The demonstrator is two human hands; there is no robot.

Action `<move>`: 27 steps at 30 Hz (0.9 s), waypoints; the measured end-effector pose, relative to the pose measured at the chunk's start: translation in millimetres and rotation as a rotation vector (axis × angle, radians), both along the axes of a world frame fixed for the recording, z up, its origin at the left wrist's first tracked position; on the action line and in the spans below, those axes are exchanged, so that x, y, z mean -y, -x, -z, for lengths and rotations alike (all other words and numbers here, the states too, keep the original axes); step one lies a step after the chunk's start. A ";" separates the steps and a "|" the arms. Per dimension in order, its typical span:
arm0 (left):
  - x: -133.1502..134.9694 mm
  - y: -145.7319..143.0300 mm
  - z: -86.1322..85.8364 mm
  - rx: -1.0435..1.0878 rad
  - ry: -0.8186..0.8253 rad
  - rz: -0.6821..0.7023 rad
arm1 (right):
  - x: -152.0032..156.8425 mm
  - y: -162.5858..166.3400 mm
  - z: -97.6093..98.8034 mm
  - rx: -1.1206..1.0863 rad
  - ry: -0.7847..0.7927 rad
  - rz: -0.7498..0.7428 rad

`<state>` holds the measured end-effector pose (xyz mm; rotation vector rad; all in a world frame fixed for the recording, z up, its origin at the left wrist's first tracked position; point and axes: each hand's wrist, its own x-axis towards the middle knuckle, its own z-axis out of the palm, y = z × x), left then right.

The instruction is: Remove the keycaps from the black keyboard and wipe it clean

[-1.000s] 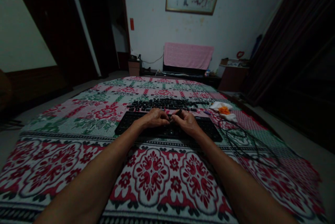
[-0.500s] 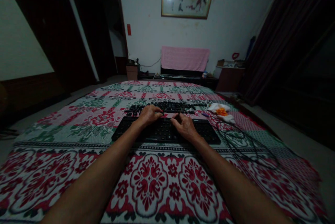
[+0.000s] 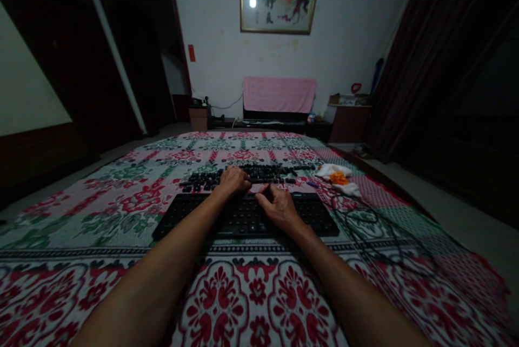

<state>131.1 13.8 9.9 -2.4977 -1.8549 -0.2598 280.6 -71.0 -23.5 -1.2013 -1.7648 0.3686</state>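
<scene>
A black keyboard point(image 3: 243, 229) lies flat on the patterned bedspread, with its keycaps off over the part I can see. Beyond its far edge, loose black keycaps point(image 3: 200, 179) are spread in rows. My left hand point(image 3: 235, 179) reaches over the far edge to these keycaps, its fingers bent downward and closed; whatever is at the fingertips is hidden. Above the middle right of the keyboard is my right hand point(image 3: 280, 208), thumb and fingers curled together. What it pinches, if anything, is too dark to make out.
A black cable point(image 3: 399, 252) lies in loops right of the keyboard. White cloth or tissue point(image 3: 348, 189) with an orange item point(image 3: 338, 178) rests beyond it. The bedspread point(image 3: 133, 201) covers the bed; at the far wall hangs a pink cloth point(image 3: 279, 94).
My left hand has moved from over the keyboard's far edge to the keycaps beyond. The right hand stays above the keyboard, still curled. The whole view has shifted slightly.
</scene>
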 end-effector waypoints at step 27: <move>38.3 29.9 -6.8 0.065 0.065 0.065 | 2.2 -0.2 -2.3 -0.102 0.028 -0.026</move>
